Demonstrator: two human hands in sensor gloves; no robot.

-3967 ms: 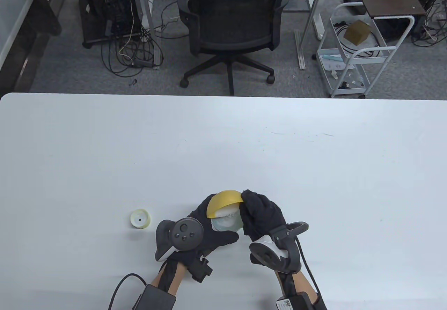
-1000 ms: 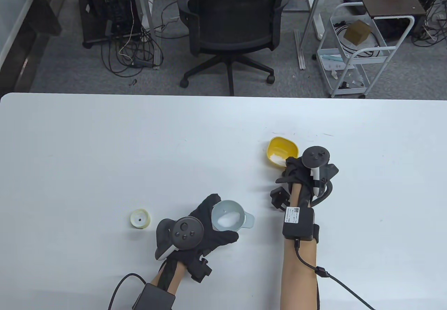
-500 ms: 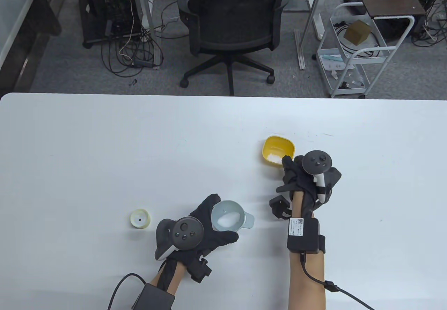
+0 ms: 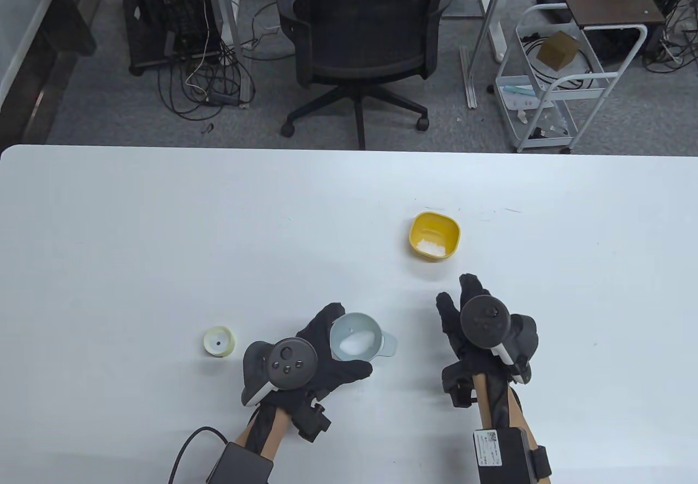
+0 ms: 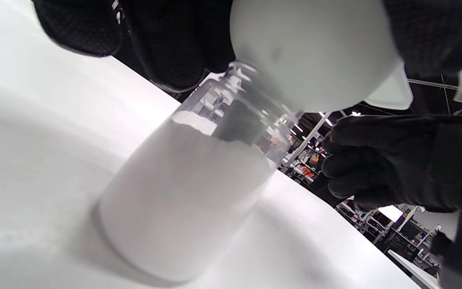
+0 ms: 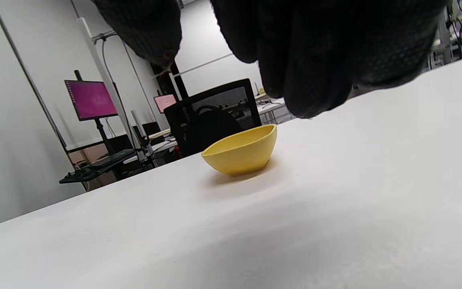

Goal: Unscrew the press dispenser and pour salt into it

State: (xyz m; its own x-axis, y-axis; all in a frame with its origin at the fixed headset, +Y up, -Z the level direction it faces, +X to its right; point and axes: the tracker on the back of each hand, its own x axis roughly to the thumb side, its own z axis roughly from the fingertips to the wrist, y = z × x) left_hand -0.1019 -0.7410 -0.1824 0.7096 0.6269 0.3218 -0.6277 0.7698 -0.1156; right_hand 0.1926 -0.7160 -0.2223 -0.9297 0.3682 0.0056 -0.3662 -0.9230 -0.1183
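My left hand (image 4: 322,356) grips the clear dispenser bottle (image 5: 183,188), which stands on the table, mostly full of white salt. A pale grey funnel (image 4: 357,338) with salt in it sits in the bottle's mouth; it also shows in the left wrist view (image 5: 315,52). The dispenser's round pale cap (image 4: 219,341) lies on the table left of that hand. The yellow bowl (image 4: 434,236) with a little salt stands on the table, also seen in the right wrist view (image 6: 242,150). My right hand (image 4: 463,309) is open and empty, between bowl and funnel.
The white table (image 4: 163,233) ends at its far edge, where a black office chair (image 4: 362,31) stands. A white wire cart (image 4: 556,80) stands at the back right. Cables trail from both wrists at the table's near edge.
My right hand has let go of the yellow bowl, which stays on the table, and has drawn back toward me and the funnel. The left hand and bottle have not moved.
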